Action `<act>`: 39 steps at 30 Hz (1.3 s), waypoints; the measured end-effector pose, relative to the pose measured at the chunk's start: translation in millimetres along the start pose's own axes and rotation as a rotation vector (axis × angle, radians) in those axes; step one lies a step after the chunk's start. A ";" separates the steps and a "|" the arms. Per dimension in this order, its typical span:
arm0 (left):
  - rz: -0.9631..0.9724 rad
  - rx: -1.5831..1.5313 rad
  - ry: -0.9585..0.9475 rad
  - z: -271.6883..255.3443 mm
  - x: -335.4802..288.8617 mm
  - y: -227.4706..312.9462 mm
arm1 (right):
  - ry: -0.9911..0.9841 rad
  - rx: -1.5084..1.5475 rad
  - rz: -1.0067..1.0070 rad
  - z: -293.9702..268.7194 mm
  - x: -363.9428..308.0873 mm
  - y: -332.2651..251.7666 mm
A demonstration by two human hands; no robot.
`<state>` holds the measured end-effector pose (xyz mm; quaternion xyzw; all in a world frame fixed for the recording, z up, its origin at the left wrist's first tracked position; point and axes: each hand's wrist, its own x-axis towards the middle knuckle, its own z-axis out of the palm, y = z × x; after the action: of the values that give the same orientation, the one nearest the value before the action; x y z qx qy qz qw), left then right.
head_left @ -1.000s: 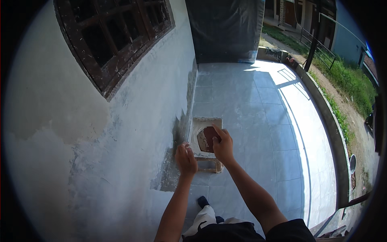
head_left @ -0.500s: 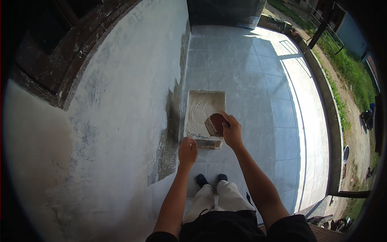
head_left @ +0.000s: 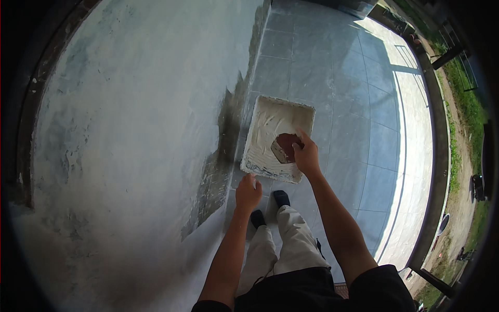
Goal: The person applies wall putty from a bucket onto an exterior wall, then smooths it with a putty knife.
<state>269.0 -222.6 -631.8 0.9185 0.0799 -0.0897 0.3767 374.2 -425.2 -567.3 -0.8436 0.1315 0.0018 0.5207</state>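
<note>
grey tiles (head_left: 312, 62) fill upper centre; right hand (head_left: 308, 156) grips a dark-red scraper (head_left: 287, 140) over the tray (head_left: 266, 130), likely so drips land inside; left hand (head_left: 248, 192) beside it, hold unclear.

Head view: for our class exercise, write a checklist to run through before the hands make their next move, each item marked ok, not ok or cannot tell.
1. Right hand has the reddish-brown plate: ok, held over the tray.
2. Pale paste in the tray: ok, spread inside.
3. Left hand gripping the tray: cannot tell; it is at the near edge, contact unclear.
4. Tray level: cannot tell from above.
5. Wall evenly pale: not ok, a dark patch runs along its foot.
</note>
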 end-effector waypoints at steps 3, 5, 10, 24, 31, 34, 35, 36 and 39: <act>-0.047 0.017 0.014 16.2 4.1 -11.1 | -0.074 -0.017 -0.006 13.9 27.4 17.1; -0.065 0.045 0.042 27.7 4.8 -16.6 | -0.139 -0.096 -0.018 23.8 41.4 28.6; -0.222 0.000 0.031 53.8 3.1 -34.8 | -0.227 -0.091 -0.070 49.0 64.7 53.3; -0.694 -0.502 -0.048 89.2 12.4 -39.4 | -0.404 -0.129 -0.335 101.8 98.0 116.7; -0.728 -0.651 -0.061 92.7 14.8 -32.9 | -0.372 -0.129 -0.385 104.5 95.3 124.6; -0.764 -0.751 -0.032 93.9 19.7 -30.1 | -0.348 -0.156 -0.386 106.4 94.6 127.6; -0.769 -0.750 -0.032 94.3 20.5 -31.1 | -0.328 -0.170 -0.387 107.4 93.1 126.7; -0.776 -0.776 -0.024 94.6 21.7 -32.1 | -0.332 -0.170 -0.385 108.0 92.0 125.6; -0.784 -0.806 -0.019 96.5 23.3 -35.3 | -0.301 -0.217 -0.320 109.0 89.2 124.5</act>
<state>274.0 -264.1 -728.5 0.6026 0.4398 -0.1934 0.6372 447.1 -401.7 -739.1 -0.8949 -0.0840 0.0592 0.4342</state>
